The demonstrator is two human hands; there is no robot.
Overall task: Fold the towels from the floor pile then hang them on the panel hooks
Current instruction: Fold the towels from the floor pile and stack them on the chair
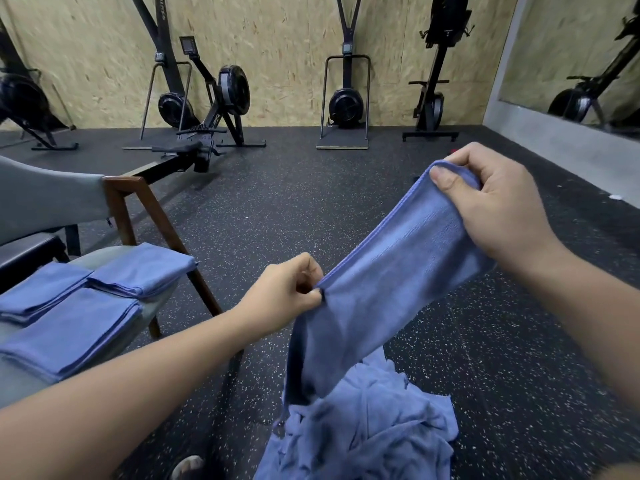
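A blue towel [391, 282] is stretched in the air between my hands, above the floor pile. My left hand [284, 296] pinches its near upper corner. My right hand [491, 202] grips the far upper end, thumb on top of the cloth. The towel's lower part hangs down toward a crumpled pile of blue towels [367, 424] on the floor at the bottom middle. Three folded blue towels [79, 313] lie on the seat of a chair [152, 216] at the left. No panel hooks are in view.
The floor [277, 209] is black speckled rubber. Rowing and ski machines [214, 109] stand along the back chipboard wall. A mirror [581, 64] is on the right wall. A foot [188, 467] shows at the bottom edge.
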